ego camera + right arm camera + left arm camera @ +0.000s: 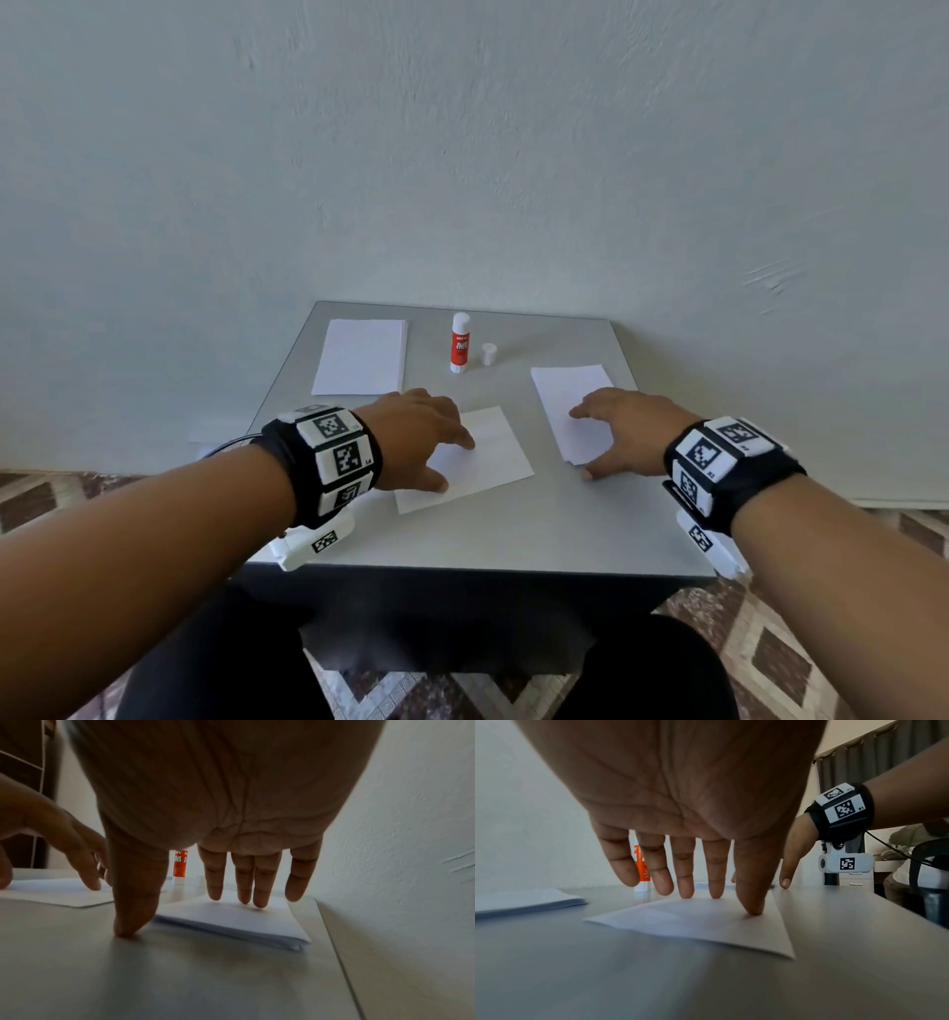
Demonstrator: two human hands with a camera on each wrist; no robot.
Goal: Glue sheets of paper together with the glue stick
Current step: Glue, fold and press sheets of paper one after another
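Note:
A white sheet (488,462) lies mid-table under my left hand (421,437), whose straight fingers and thumb (753,900) press on the sheet (706,925). My right hand (621,431) spreads over a small stack of paper (575,411) at the right; its fingers (244,882) touch the stack (239,921) and its thumb (133,902) rests on the table beside it. The red-and-white glue stick (460,343) stands uncapped at the back, with its white cap (489,354) beside it. The glue stick (643,870) shows between my left fingers, and the glue stick (179,866) also stands beyond my right palm.
A thicker stack of white paper (362,355) lies at the back left of the grey table (513,539). A pale wall (462,154) rises right behind the table. The table's right edge (334,943) runs close to the right stack. Patterned floor tiles surround the table.

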